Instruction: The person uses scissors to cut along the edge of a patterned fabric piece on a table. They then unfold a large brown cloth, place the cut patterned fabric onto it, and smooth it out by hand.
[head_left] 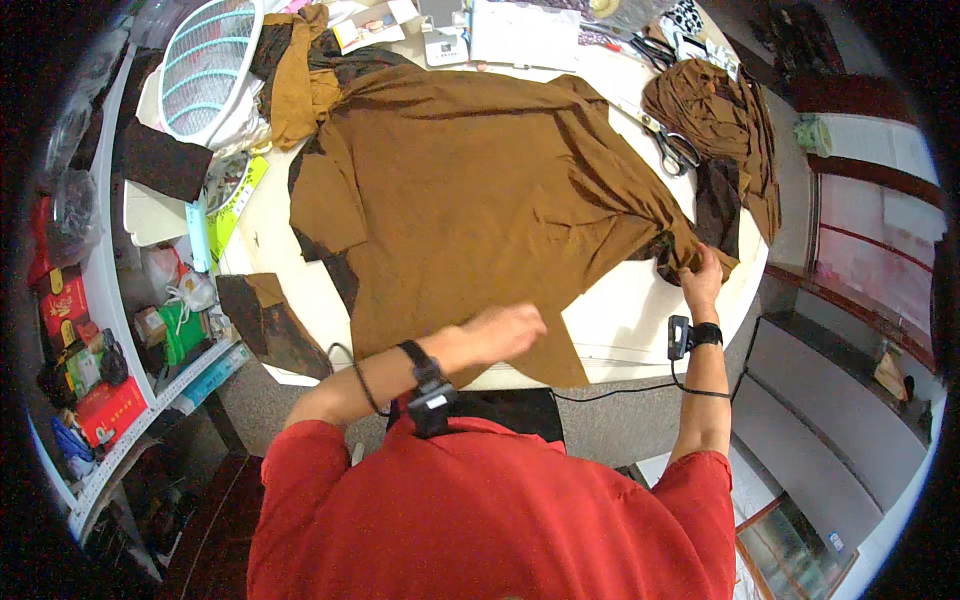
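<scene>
Spreading across the centre of the frame, the brown fabric (470,190) lies flat on the white table (640,310), one corner trailing toward the right edge. Judged light, soft and limp; it would sag and slide rather than hold shape, so best taken at an edge or corner, pinched. Left hand (505,332), lower centre, rests palm-down on the cloth near its lower edge, fingers loosely curled, pressing, grasping nothing that can be seen. Right hand (700,275), right of centre, is closed in a pinch on the bunched corner of the cloth. Scissors (672,145) lie upper right beside a heaped brown fabric pile (720,115)
</scene>
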